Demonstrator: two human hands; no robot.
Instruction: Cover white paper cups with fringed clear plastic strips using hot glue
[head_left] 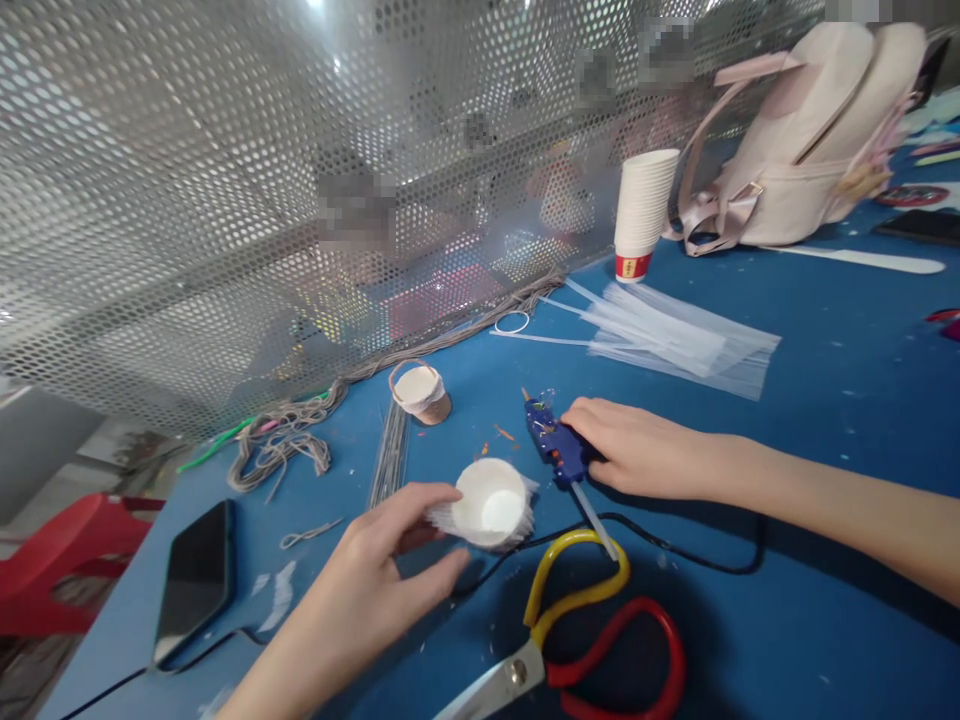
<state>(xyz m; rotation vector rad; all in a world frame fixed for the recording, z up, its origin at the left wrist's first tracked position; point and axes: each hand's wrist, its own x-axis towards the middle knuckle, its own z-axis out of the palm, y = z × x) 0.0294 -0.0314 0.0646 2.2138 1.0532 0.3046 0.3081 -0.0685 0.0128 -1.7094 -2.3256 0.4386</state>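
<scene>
My left hand [375, 575] is beside a white paper cup [491, 502] wrapped in pale mesh; its fingertips touch the cup's left rim and the thumb stands apart below. My right hand [637, 447] has its fingers round the body of a blue glue gun [553, 440], which lies with its nozzle pointing away and a glue stick coming out of its back. Scissors [517, 670] with one yellow and one red handle lie open just below. Behind the cup stands a small basket-like cup [424, 392] with a thin handle.
Stacked paper cups [645, 210], white mesh strips [675, 335] and a pale backpack [802, 140] sit at the back right. Grey cord [289, 445] and a phone [196, 580] lie at left. A perforated metal screen [225, 180] borders the blue table [847, 440]. A black cable crosses it.
</scene>
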